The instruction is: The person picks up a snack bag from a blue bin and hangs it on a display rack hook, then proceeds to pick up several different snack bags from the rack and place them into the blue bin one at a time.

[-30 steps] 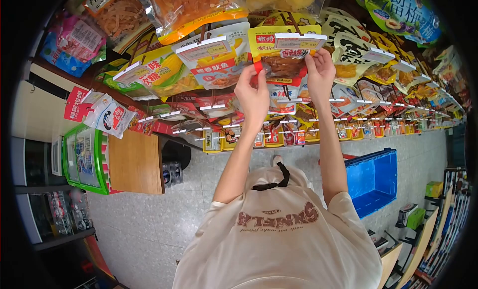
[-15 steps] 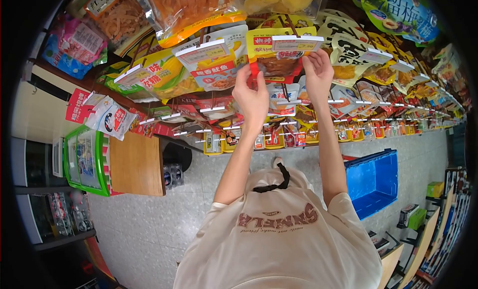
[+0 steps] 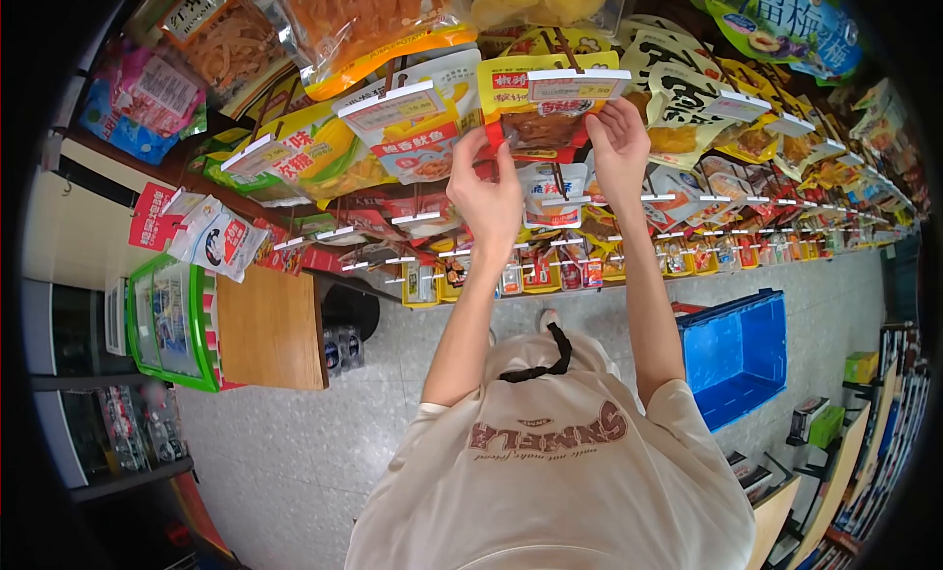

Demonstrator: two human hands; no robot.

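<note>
- While both hands were raised, the snack packet (image 3: 535,120) hung at twelve o'clock between them, its long axis vertical.
- Its three o'clock edge was pinched in the grip of the right hand (image 3: 617,149); the left hand (image 3: 488,192) clasped its seven o'clock corner.

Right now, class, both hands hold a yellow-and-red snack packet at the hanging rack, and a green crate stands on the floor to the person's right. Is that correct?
Not quite: the crate is blue, not green, as the head view shows. The left hand and right hand do hold the snack packet.
</note>
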